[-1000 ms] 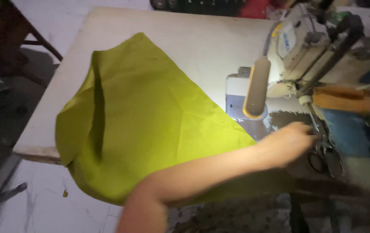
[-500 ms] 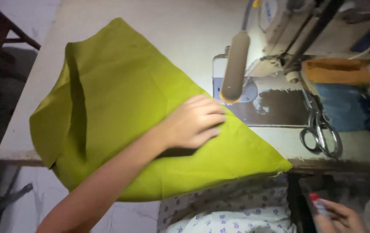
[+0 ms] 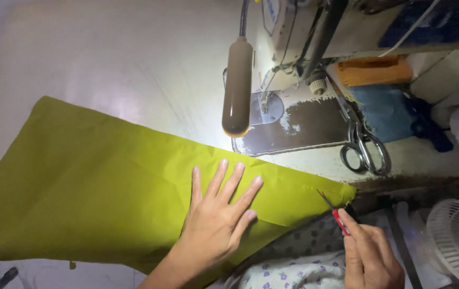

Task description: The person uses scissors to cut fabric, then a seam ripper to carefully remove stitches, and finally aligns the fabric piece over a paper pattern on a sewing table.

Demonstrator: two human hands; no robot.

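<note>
1. The left hand (image 3: pixel 220 217) lies flat and open on the green cloth (image 3: pixel 96 187), fingers spread, gripping nothing. It only presses down, so the cloth could slide under the palm if pulled.
2. The right hand (image 3: pixel 368 259) is closed round a small red-handled snipper (image 3: pixel 332 208), its thin point touching or just beside the cloth's right corner at the table's near edge. With the pressing hand well short of that corner, the loose end could lift or pucker, and the point might nick the weave rather than a stray thread.
3. The cloth runs along the near edge, from the table's left side to just below the sewing machine (image 3: pixel 315 32) plate. Part seems to hang off the near edge, and its weight could drag it down.
4. The lamp (image 3: pixel 237 85) throws a bright patch only near the plate; the corner lies in dimmer light, so aim could be poor.
5. Scissors (image 3: pixel 360 142) lie right of the plate, apart from both hands.
</note>
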